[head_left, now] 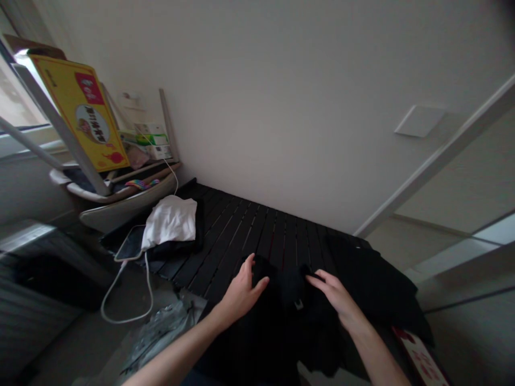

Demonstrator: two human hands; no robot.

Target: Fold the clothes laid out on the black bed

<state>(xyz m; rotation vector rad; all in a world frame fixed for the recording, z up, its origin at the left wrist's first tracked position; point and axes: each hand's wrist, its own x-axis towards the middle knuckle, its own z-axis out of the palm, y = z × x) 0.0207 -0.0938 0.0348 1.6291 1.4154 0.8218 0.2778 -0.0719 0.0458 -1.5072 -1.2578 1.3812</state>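
Observation:
A black garment [284, 316] hangs and bunches up in front of me, with a small white tag [298, 304] near its upper part. My left hand [240, 289] is at the garment's left side, thumb and fingers apart, against the dark cloth. On the other side, my right hand [333, 292] pinches the garment's upper right edge between thumb and fingers. Dark cloth on dark slats makes the garment's outline hard to read. To the right of it, another black folded cloth [366, 284] lies on the black slatted bench [237, 220].
At the bench's left end lie a white cloth [173, 220] and a phone [131, 244] with a white cable [107, 300]. A chair holds a yellow box [80, 112]. Clear plastic [161, 327] sits below the bench. A red-and-white box [418, 356] is at lower right.

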